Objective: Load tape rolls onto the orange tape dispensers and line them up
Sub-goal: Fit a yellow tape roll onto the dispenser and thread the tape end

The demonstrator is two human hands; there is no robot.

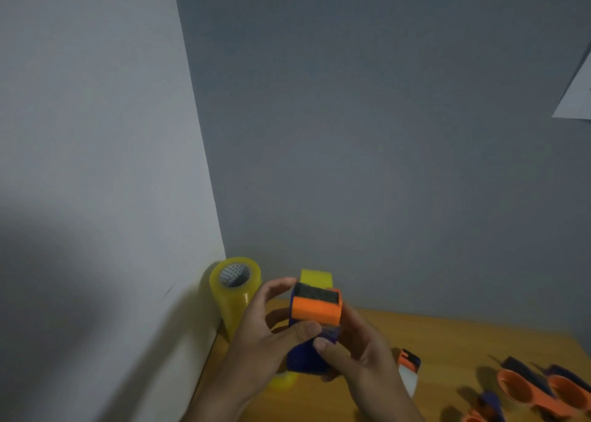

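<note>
I hold an orange and dark blue tape dispenser above the wooden table, with a yellowish tape roll showing behind its top. My left hand grips the dispenser from the left, thumb across its front. My right hand grips it from the right, thumb on the blue lower part. A stack of yellowish tape rolls stands upright in the corner by the white wall. Part of another yellowish roll shows under my hands.
Several orange and blue dispensers lie at the table's right edge. A small orange, black and white piece lies just right of my right wrist. A white wall panel stands left and a grey wall behind.
</note>
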